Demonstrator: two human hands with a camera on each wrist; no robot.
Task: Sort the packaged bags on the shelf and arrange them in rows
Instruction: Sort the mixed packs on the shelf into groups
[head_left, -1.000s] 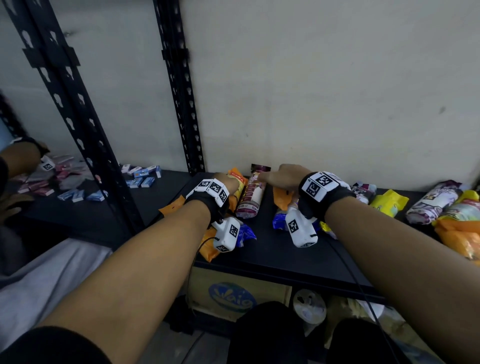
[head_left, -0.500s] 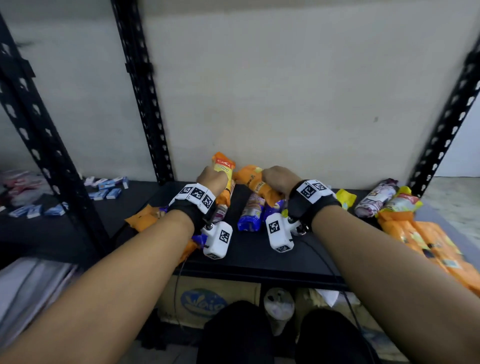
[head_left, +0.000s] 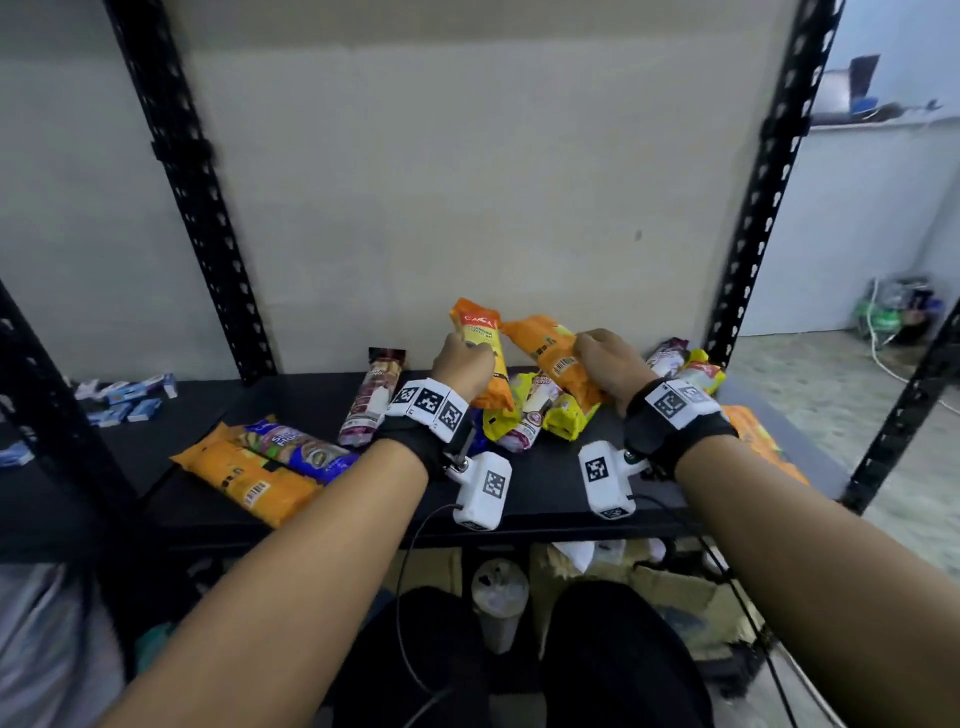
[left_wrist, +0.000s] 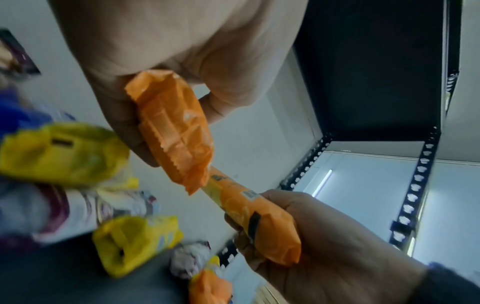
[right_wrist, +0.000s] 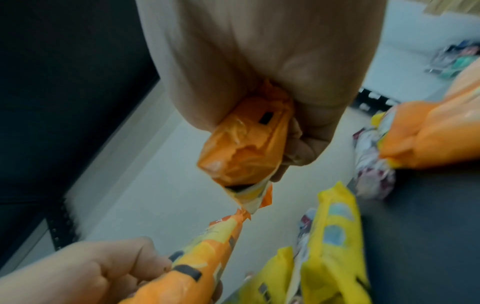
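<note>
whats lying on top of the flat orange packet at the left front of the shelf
A blue and purple snack packet lies across the flat orange packet, covering its back right part. Whether anything sits beneath the orange one cannot be seen.

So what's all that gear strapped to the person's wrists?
Both forearms are bare, no sleeves. Each wrist wears a black strap topped by a white band of square black-and-white code markers. A white boxy camera unit with its own marker hangs off each strap, trailing a thin black cable.
</note>
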